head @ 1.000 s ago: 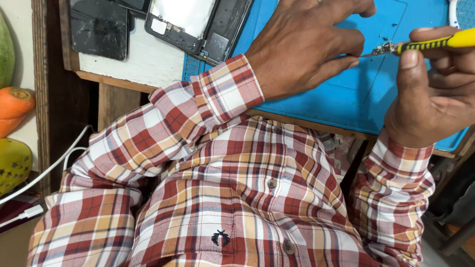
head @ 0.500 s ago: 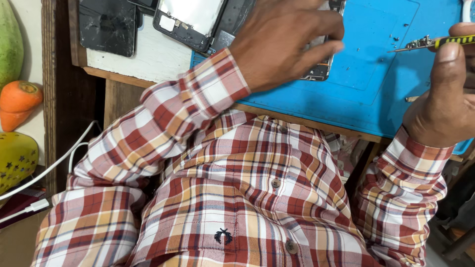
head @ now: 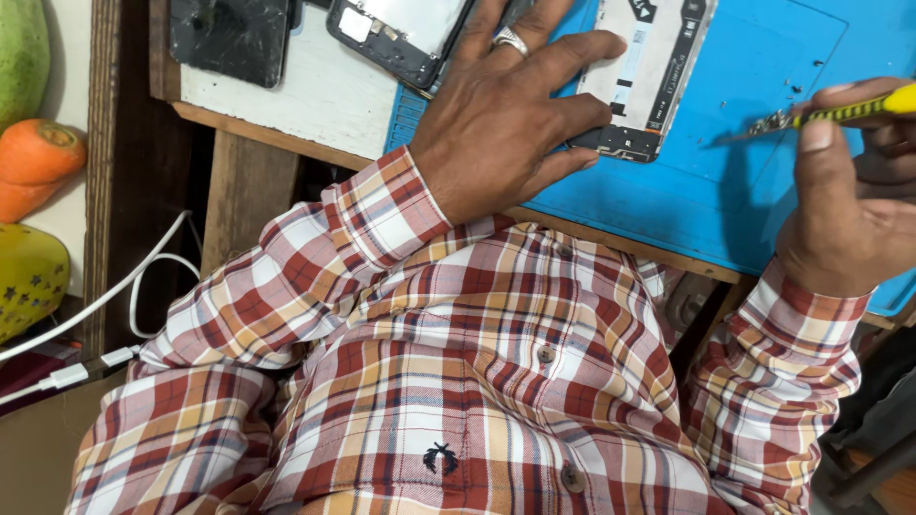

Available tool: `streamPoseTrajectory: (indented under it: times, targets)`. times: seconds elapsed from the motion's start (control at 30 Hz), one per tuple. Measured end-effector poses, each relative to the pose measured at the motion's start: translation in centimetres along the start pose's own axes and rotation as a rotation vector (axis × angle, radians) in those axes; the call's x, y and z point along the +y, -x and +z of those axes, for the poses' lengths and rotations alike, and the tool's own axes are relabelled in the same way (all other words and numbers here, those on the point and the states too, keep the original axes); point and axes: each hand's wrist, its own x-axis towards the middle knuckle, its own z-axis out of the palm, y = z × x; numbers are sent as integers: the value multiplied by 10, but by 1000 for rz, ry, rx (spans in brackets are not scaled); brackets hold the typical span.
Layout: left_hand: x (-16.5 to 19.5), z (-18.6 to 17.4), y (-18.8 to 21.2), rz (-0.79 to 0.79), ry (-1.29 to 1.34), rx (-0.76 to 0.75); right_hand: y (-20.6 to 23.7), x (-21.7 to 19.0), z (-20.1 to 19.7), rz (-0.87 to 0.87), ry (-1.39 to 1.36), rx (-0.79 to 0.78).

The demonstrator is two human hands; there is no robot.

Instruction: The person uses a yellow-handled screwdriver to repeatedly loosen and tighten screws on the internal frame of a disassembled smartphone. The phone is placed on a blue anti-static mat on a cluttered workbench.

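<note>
My left hand [head: 506, 124], with a ring on one finger, lies spread over the lower end of an opened phone [head: 644, 67] with a white inside, pressing it on the blue work mat [head: 725, 191]. My right hand [head: 849, 200] is at the right edge, gripping a yellow-handled screwdriver [head: 854, 108]. Its metal tip [head: 739, 135] points left and hovers over the mat, a short way right of the phone. Tiny dark specks, perhaps screws, lie on the mat near the tip.
A black phone with a cracked back [head: 229, 38] and a dark phone frame [head: 401, 33] lie on a white board [head: 315, 91] at the upper left. A carrot [head: 38, 162] and green fruits sit far left. A white cable [head: 114, 296] hangs below the wooden table edge.
My left hand left the screwdriver's tip and settled on the phone, fingers spreading. My right hand carried the screwdriver to the right, away from the left hand.
</note>
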Motion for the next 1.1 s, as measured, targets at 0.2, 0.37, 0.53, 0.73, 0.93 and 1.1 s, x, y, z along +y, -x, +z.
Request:
streamPoseTrajectory:
  times: [0.2,0.37,0.53,0.73,0.93,1.1]
  targets:
    - [1,6,-5,-34,11,-31,-9,-16,17,-75,-148,-72]
    - [-1,13,0,16,-58,-14,-8,-20,16,-144,49,-172]
    - [-3,18,4,51,-92,-8,-12,-27,12,-259,303,-294]
    - [-5,15,3,57,-77,5,-2,-27,18,-204,176,-324]
    - [1,7,12,25,-67,39,0,-15,20,-317,218,-294]
    - [3,7,16,-20,-87,54,2,-9,26,-377,238,-274]
